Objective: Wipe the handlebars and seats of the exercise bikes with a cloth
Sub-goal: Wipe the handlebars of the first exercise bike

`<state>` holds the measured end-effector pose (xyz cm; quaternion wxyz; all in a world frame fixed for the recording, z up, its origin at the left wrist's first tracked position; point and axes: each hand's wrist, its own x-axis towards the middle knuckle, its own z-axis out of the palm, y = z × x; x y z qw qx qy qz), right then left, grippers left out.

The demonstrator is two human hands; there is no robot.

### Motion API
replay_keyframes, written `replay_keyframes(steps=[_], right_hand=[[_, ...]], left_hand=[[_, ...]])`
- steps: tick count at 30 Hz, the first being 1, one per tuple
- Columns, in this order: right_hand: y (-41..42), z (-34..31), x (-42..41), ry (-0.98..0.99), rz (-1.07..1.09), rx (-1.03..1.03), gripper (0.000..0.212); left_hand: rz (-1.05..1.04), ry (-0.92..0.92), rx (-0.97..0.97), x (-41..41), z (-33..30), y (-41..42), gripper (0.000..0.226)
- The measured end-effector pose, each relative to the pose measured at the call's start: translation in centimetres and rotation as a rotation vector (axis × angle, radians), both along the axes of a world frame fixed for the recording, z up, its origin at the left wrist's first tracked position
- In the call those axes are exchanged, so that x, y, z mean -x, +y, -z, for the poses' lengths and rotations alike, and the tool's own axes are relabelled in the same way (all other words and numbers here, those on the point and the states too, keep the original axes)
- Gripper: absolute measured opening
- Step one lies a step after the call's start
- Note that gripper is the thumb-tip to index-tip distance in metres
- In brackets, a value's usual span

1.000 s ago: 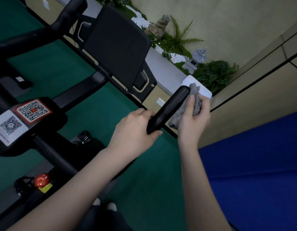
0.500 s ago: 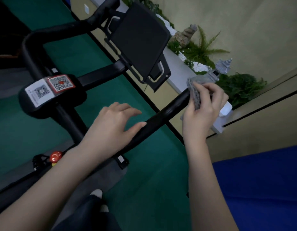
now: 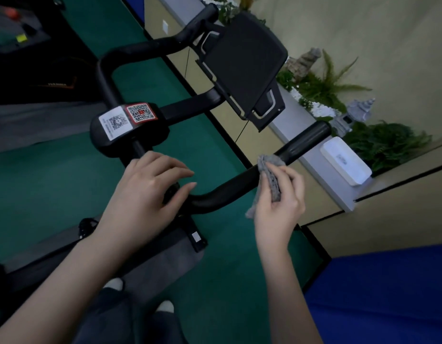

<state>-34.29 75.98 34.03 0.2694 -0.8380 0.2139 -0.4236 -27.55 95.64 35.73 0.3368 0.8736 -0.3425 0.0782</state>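
Two QR-code stickers lie side by side on the black pad (image 3: 129, 125) at the centre of the handlebars. The white sticker (image 3: 114, 122) carries a black QR code with small print beside it, too fine to read. The red-bordered sticker (image 3: 141, 112) carries a QR code with a small red mark at its centre. Faint orange lettering (image 3: 56, 84) stands on the dark machine at the upper left, blurred beyond reading. The white box (image 3: 345, 160) on the ledge bears a small grey marking, also illegible. No word or number can be made out anywhere.
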Motion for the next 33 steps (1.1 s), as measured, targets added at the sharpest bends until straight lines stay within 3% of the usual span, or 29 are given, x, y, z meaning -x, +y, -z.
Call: replay_keyframes(steps=[13, 18, 26, 33], right_hand=[[10.6, -0.1, -0.1, 0.016, 0.271, -0.114, 0.017], [15.3, -0.1, -1.2, 0.11, 0.379, 0.033, 0.021], [20.9, -1.1, -8.6, 0.246, 0.315, 0.126, 0.016], [17.8, -3.9, -10.2, 0.21, 0.289, -0.144, 0.019]], left_hand=[[0.109, -0.151, 0.059, -8.5, 0.1, 5.9, 0.029], [0.199, -0.08, 0.12, -11.4, 0.8, 7.3, 0.031], [0.317, -0.042, 0.141, -13.7, 1.5, 8.7, 0.02], [0.395, -0.037, 0.162, -14.7, 1.7, 9.1, 0.022]])
